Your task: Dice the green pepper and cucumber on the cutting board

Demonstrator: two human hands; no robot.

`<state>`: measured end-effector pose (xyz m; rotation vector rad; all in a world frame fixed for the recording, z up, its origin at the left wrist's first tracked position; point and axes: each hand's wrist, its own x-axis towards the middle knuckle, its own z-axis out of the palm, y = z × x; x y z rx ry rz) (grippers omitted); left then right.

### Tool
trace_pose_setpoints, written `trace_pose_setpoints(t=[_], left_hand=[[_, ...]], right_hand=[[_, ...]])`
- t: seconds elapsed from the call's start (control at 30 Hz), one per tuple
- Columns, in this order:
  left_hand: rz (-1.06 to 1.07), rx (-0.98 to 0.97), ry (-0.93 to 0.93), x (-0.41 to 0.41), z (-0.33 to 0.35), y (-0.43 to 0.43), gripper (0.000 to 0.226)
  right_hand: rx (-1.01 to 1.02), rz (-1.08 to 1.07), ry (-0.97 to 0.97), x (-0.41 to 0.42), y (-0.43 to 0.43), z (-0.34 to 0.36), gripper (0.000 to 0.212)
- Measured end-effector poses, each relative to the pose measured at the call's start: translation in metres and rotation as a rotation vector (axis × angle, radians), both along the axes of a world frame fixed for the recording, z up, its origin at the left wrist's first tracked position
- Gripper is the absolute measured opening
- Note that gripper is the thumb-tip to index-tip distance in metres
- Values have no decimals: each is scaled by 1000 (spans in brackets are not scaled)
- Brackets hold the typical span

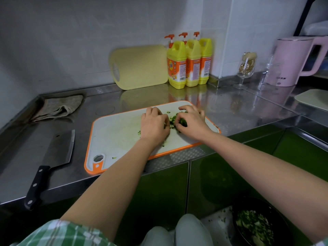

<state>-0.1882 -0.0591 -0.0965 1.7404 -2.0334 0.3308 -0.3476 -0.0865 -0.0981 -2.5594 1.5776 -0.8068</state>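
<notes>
A white cutting board with an orange rim (113, 135) lies on the steel counter. A small heap of diced green pieces (174, 119) sits near its far right end. My left hand (154, 124) and my right hand (192, 121) lie on either side of the heap, fingers curled in around the pieces. A few stray green bits (114, 158) lie elsewhere on the board. A cleaver with a black handle (51, 162) rests on the counter left of the board, held by neither hand.
A yellow board (140, 66) leans on the wall beside three yellow detergent bottles (189, 63). A folded cloth (58, 107) lies at the far left. A pink kettle (292, 61) and glasses (245, 70) stand at the right. A dark bowl of diced greens (253, 226) sits below the counter.
</notes>
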Motion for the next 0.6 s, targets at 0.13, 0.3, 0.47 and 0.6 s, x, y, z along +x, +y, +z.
trace_pose_setpoints(t=[0.13,0.3,0.47,0.6], left_hand=[[55,-15,-6,16,0,1,19],[80,3,1,23,2,4,17],[-74,-1,19,9,1,1,25],[4,-5,-52,11,0,-1,22]], right_hand=[[0,31,-33,0,-2,1,11],[8,41,5,6,-3,1,18],[-10,16,-4,5,-3,-3,21],[11,19,5,4,-3,-2,23]])
